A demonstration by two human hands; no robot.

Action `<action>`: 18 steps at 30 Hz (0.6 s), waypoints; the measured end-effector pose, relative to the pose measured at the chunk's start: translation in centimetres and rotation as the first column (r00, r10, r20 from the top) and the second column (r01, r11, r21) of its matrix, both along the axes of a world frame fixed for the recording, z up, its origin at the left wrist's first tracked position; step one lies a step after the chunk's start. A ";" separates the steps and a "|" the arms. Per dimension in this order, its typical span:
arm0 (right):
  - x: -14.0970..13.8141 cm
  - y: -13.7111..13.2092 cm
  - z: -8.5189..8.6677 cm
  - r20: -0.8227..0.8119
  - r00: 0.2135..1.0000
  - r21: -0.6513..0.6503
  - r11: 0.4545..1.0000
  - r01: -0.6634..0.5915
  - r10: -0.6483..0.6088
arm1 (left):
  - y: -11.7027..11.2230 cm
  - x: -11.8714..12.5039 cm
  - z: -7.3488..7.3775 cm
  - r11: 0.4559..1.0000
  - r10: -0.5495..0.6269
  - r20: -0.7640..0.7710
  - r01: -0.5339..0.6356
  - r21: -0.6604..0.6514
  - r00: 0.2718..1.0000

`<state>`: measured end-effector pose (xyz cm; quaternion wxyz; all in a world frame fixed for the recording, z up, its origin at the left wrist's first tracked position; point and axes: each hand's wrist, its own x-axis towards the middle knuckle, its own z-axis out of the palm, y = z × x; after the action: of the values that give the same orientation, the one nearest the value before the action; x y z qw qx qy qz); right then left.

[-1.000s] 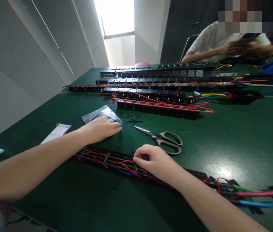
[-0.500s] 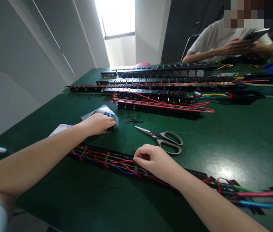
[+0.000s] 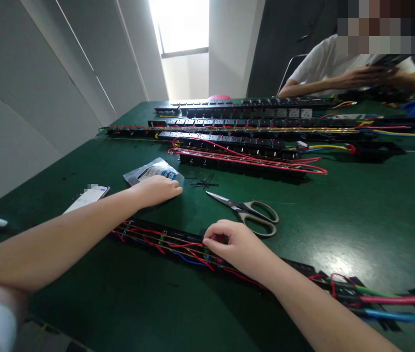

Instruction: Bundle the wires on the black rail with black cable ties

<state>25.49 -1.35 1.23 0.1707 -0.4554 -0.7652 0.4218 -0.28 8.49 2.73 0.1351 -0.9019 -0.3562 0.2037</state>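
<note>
Across the near part of the table lies a long black power strip (image 3: 149,238) with red, blue and bare wires and small green boards along its open channel. My right hand (image 3: 235,244) rests over its middle, thumb and forefinger pinched at the far edge beside the red wires; whatever is between the tips is hidden. My left hand (image 3: 160,189) is at the near side of a clear plastic bag (image 3: 156,171) with a blue and white label. Its fingers are curled and their tips hidden. Scissors (image 3: 246,210) lie partly spread beyond my right hand.
Thin black pieces (image 3: 203,182) are scattered beside the bag. A phone (image 3: 88,198) lies by my left forearm. Several more strips, including one with looped red wire (image 3: 244,159), lie farther back on the green table (image 3: 357,210). Across it sits a person in a white shirt (image 3: 313,63).
My left hand has shifted a little to the right, off the bag's middle, so more of the bag and its label shows. My right hand has kept its place on the strip.
</note>
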 end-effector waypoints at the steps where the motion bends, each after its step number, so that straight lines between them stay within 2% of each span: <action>1: 0.0 0.0 -0.1 -0.001 1.000 0.002 1.000 0.001 -0.001 | -0.1 0.1 0.0 1.000 0.000 -0.001 0.000 0.003 1.000; 6: 0.0 0.2 -0.3 -0.001 1.000 0.009 1.000 0.003 -0.003 | -1.1 1.4 0.2 1.000 -0.002 0.024 0.003 -0.025 1.000; 11: 0.0 0.2 -0.2 -0.005 1.000 -0.002 1.000 -0.005 0.005 | -2.5 3.7 0.1 0.990 0.013 0.113 0.003 -0.140 0.993; 14: 0.0 0.2 0.0 -0.006 1.000 -0.017 1.000 0.001 -0.001 | -3.1 4.4 0.8 0.974 0.021 0.187 0.022 -0.224 0.982; 18: 0.0 0.2 0.0 0.000 1.000 -0.036 0.999 0.000 0.000 | -2.6 3.4 2.2 0.955 0.071 0.249 0.007 -0.298 0.966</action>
<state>25.49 -1.16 1.28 0.1621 -0.4584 -0.7575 0.4356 3.13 5.89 4.93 -0.0520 -0.9247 -0.3509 0.1382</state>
